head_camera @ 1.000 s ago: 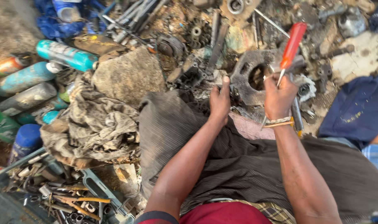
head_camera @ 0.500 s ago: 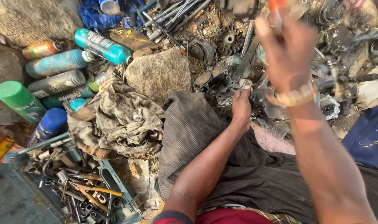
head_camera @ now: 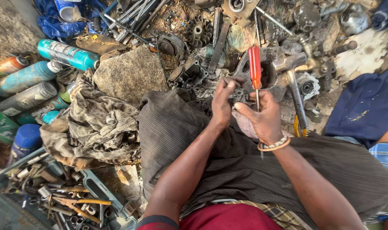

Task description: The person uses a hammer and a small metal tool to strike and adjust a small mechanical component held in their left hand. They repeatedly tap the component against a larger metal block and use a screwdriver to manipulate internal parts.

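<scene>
Left hand [head_camera: 223, 102] grips a small dark metal part [head_camera: 238, 96]; right hand [head_camera: 264, 117], at its 3 o'clock, holds a red-handled screwdriver [head_camera: 255, 68] upright, hammer [head_camera: 292, 81] lying just beyond.

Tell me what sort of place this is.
Most likely an open-air mechanic's repair spot on the ground. Greasy engine parts and a hammer lie in the dirt, spray cans sit beside an oily rag, and the right hand holds a red-handled screwdriver against a small metal part that the left hand grips.

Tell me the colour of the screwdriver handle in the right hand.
Red; the screwdriver handle stands up above the right hand, clearest in the head view.
</scene>
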